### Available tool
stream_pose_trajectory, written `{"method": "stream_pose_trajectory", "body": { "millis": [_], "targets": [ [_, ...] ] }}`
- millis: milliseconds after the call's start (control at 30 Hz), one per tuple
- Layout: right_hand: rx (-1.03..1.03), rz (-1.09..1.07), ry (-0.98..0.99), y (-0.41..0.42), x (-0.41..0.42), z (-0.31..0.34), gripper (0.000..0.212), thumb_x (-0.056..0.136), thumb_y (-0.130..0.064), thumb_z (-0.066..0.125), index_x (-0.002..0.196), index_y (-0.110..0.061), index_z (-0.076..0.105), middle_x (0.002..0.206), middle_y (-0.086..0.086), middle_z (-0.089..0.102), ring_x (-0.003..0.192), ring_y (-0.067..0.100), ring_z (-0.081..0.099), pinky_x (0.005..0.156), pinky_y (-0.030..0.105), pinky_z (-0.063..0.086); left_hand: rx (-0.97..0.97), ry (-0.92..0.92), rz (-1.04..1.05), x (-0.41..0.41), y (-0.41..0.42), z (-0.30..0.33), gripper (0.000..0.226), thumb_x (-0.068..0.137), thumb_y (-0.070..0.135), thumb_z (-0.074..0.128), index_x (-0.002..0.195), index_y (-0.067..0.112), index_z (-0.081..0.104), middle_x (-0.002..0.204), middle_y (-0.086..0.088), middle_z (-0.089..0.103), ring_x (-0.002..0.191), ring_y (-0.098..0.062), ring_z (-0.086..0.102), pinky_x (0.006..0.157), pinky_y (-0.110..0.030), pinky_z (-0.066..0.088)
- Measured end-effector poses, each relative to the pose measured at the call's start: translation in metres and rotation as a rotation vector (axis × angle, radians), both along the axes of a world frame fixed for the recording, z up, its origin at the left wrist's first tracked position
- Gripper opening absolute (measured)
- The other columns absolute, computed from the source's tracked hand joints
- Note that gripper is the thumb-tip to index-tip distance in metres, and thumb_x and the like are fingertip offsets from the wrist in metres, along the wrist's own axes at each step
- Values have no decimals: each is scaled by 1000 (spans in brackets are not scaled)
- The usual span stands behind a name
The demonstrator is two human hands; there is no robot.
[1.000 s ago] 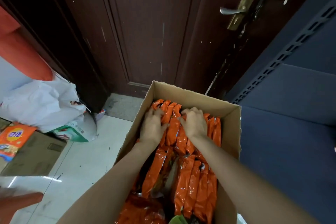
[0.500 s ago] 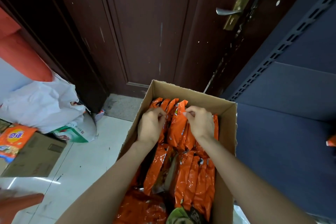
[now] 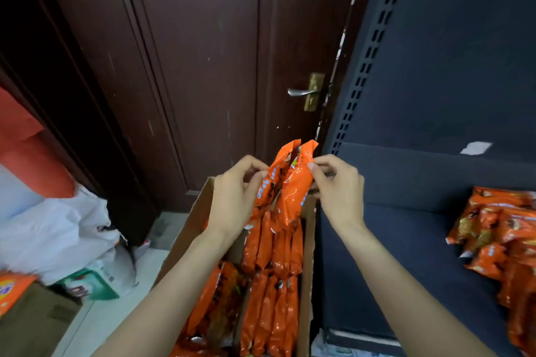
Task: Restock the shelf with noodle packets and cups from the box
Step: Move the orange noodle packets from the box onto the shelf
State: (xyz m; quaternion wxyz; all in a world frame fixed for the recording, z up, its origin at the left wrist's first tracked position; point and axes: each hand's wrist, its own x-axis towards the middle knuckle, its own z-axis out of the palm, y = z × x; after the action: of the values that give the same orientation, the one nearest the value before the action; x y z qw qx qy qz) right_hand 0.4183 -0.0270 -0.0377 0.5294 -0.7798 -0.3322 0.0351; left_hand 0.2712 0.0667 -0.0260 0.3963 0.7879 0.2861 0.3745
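Note:
Both my hands hold a small bunch of orange noodle packets [image 3: 285, 182] upright above the far end of the cardboard box [image 3: 185, 243]. My left hand [image 3: 236, 197] grips the bunch from the left and my right hand [image 3: 338, 190] pinches its right edge. More orange packets [image 3: 272, 284] stand in rows inside the box below. On the dark blue shelf [image 3: 406, 240] to the right lies a pile of orange packets [image 3: 501, 243] at the right edge of view.
A dark brown door [image 3: 203, 66] with a metal handle [image 3: 301, 92] stands behind the box. White plastic bags [image 3: 55, 235] and a green pack [image 3: 90, 284] lie on the floor at left, beside another carton [image 3: 34, 319]. The shelf's perforated upright [image 3: 365, 66] rises right of the door.
My hands have lifted the bunch of packets up out of the box; before they were digging between the packets inside. The view has tilted up and right, showing the packets on the shelf.

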Motion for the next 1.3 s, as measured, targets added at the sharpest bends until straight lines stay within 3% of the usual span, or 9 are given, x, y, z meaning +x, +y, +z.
{"method": "stream_pose_trajectory", "body": {
  "millis": [167, 333, 500, 633, 767, 833, 967, 1100, 1300],
  "targets": [
    [59, -81, 3, -65, 49, 25, 10, 91, -26, 59, 83, -28, 64, 71, -8, 69, 58, 11, 68, 66, 45, 57, 47, -23, -62, 57, -47, 24, 10, 91, 13, 58, 87, 18, 65, 82, 13, 68, 84, 3, 62, 79, -17, 49],
    [12, -181, 19, -133, 114, 16, 8, 91, -23, 59, 86, -24, 66, 74, -6, 69, 60, 12, 68, 64, 43, 58, 64, -22, -108, 125, -99, 22, 12, 91, 7, 56, 85, 16, 63, 81, 15, 66, 86, 9, 59, 72, -1, 38],
    [-64, -210, 129, -182, 176, -10, 11, 93, -16, 56, 84, -19, 63, 74, -2, 69, 65, 17, 69, 61, 41, 59, 21, 91, -119, 185, -135, -7, 14, 91, 9, 56, 83, 20, 60, 81, 15, 66, 87, 4, 61, 71, -1, 37],
    [-22, -256, 296, -196, 210, -27, 9, 94, -7, 52, 86, -7, 57, 82, 12, 65, 65, 22, 69, 61, 36, 59, -19, 178, -123, 221, -148, -25, 16, 92, 12, 54, 83, 24, 60, 84, 12, 68, 88, -2, 63, 75, -21, 48],
    [-131, -269, 360, -193, 237, -51, 1, 95, -5, 49, 95, -6, 49, 76, 5, 59, 69, 24, 69, 70, 45, 59, -24, 252, -125, 244, -148, -32, 19, 92, 11, 54, 81, 26, 58, 84, 11, 68, 89, -7, 63, 75, -34, 52],
    [-157, -247, 350, -192, 246, -58, 15, 94, -3, 49, 107, -9, 45, 80, 5, 59, 77, 26, 68, 76, 46, 57, -25, 277, -138, 251, -148, -35, 20, 91, 10, 53, 81, 27, 57, 83, 9, 68, 87, -9, 64, 75, -37, 53],
    [-396, -149, 44, -197, 251, -61, 48, 90, -13, 60, 132, -19, 38, 107, 6, 54, 94, 19, 59, 81, 33, 52, -37, 287, -148, 257, -146, -41, 20, 92, 8, 51, 82, 25, 56, 78, 14, 66, 84, -11, 64, 75, -40, 53],
    [-683, -96, -416, -199, 250, -65, 51, 85, -24, 67, 132, -22, 49, 131, 7, 40, 118, 22, 44, 91, 33, 48, -51, 267, -141, 260, -142, -44, 18, 92, 8, 53, 83, 23, 57, 80, 12, 66, 85, -9, 64, 76, -40, 54],
    [-775, -33, -595, -182, 260, -75, 44, 82, -31, 70, 123, -19, 60, 122, 7, 55, 117, 25, 49, 100, 40, 36, -55, 269, -146, 260, -135, -48, 18, 92, 7, 53, 84, 22, 57, 80, 10, 67, 83, -8, 64, 75, -38, 54]
  ]
}}
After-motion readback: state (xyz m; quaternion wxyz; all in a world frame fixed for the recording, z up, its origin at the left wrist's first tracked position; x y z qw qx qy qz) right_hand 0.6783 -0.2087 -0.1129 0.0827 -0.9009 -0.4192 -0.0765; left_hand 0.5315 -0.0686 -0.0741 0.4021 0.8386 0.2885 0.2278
